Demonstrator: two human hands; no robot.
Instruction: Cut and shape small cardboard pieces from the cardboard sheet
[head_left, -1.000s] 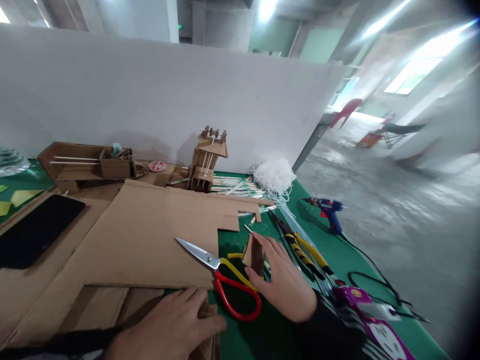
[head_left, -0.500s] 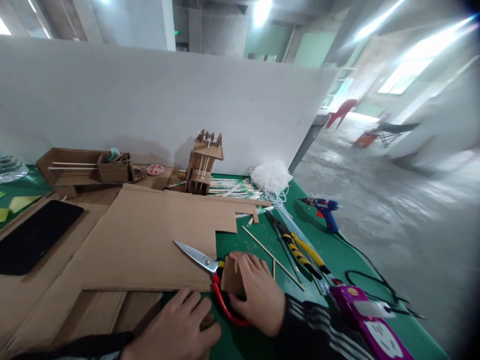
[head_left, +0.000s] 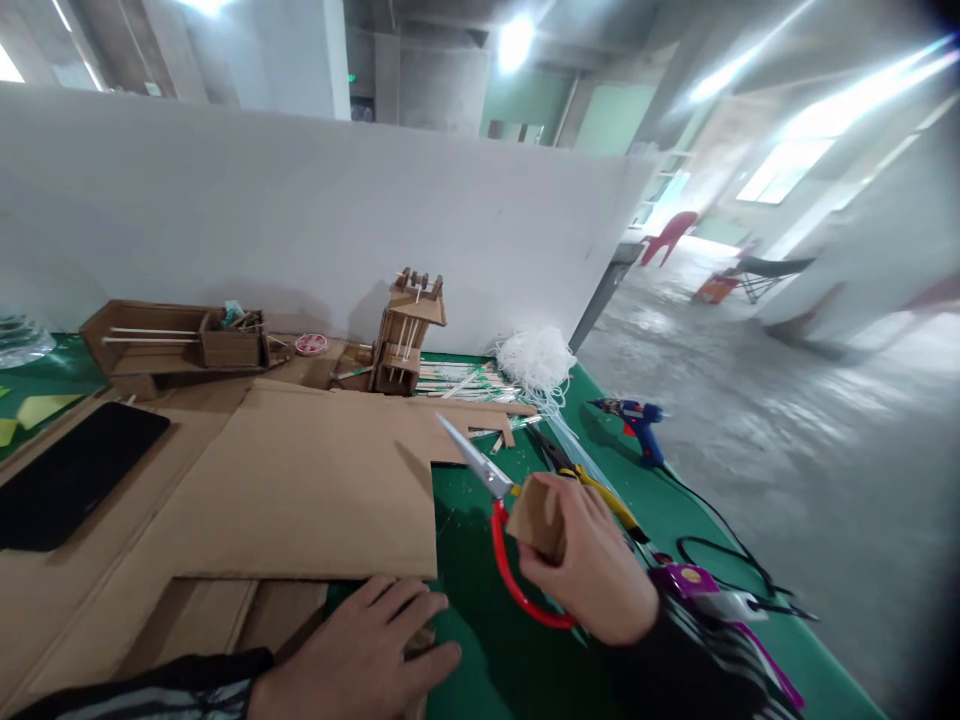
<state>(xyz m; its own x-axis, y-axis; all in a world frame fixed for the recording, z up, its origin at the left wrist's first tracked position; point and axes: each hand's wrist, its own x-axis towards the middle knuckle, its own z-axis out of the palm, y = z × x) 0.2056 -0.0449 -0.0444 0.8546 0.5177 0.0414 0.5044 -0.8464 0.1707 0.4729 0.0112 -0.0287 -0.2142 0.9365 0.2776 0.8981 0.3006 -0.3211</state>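
Observation:
My right hand is closed around a small brown cardboard piece, with red-handled scissors held along with it. The scissor blades point up and left over the edge of a large cardboard sheet. Near the sheet's lower right corner, my left hand rests low with its fingers apart. A small cardboard piece shows partly beneath its fingers; whether the hand grips it is unclear.
Yellow-black pliers, a blue glue gun and a purple power strip lie right. Cardboard structures, sticks and white strands stand behind. A black phone lies left.
My right hand has moved right and slightly up, lifting the scissors and the small cardboard piece from beside the sheet. My left hand has shifted slightly right.

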